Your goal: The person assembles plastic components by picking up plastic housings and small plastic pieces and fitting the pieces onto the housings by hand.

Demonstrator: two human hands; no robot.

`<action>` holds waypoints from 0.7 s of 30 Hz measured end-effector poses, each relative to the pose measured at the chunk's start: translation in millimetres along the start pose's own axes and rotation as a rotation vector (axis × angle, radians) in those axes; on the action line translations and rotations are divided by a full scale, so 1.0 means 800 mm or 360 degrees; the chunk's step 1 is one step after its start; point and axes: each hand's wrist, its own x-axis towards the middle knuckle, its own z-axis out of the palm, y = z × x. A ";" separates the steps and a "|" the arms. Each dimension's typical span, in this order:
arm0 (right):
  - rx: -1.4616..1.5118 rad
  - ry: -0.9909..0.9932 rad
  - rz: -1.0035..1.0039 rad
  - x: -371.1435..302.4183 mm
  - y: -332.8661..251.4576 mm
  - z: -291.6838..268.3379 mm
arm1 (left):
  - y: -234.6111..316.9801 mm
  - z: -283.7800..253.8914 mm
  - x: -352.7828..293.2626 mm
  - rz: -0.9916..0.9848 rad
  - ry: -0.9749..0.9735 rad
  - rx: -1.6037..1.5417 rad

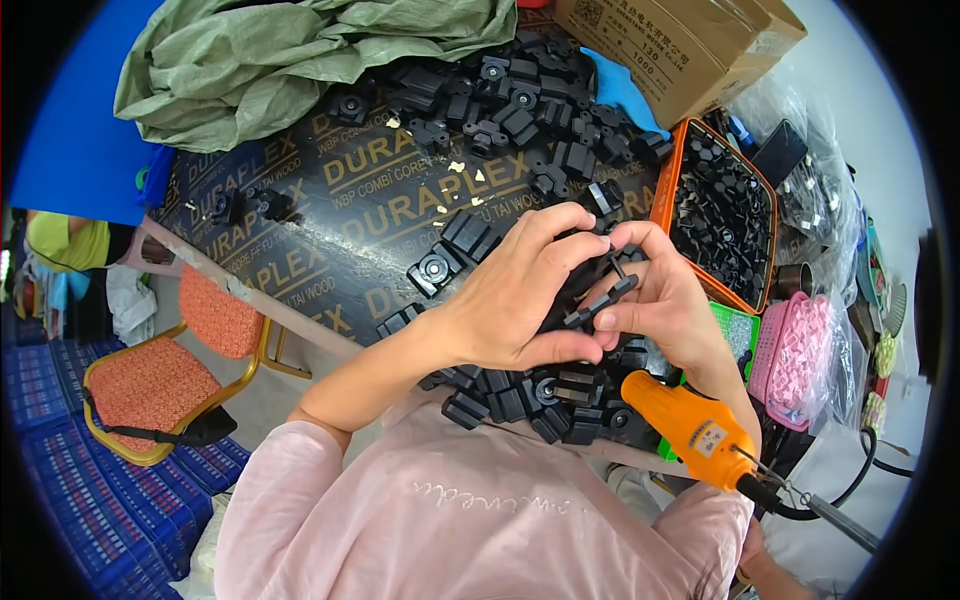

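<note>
Above the near part of the dark table my two hands meet. My right hand (665,305) pinches a small black plastic part (602,300) with a thin stem, its thumb and fingers bent round it. My left hand (525,285) curls in from the other side, fingertips close against the right hand's. Its palm side is dark and partly hidden, so whatever lies within it cannot be made out. Beneath and beside the hands lie several black plastic housings (495,395). An orange power screwdriver (695,425) hangs just below my right wrist.
A heap of black housings (520,100) covers the far table beside a green woven sheet (300,60). To the right stand a cardboard box (690,50), an orange crate (660,200) of black parts, a green tray (735,330) and a pink basket (772,350). Chairs (150,385) stand left.
</note>
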 end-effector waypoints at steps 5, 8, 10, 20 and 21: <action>-0.0055 -0.0038 -0.0039 -0.004 -0.001 0.000 | -0.001 0.010 0.000 -0.0001 0.0040 0.0043; -0.0083 -0.0102 0.0015 0.004 0.003 0.003 | -0.001 0.008 -0.009 -0.0028 0.0097 0.0096; -0.0075 -0.0093 0.0025 0.000 0.002 0.003 | 0.000 0.010 -0.007 -0.0008 0.0114 0.0062; 0.0016 -0.0118 0.0083 0.006 0.019 0.006 | -0.003 0.018 -0.016 -0.0074 0.0196 -0.0011; 0.0023 -0.0124 0.0077 0.006 0.020 0.006 | -0.004 0.017 -0.017 -0.0074 0.0195 -0.0011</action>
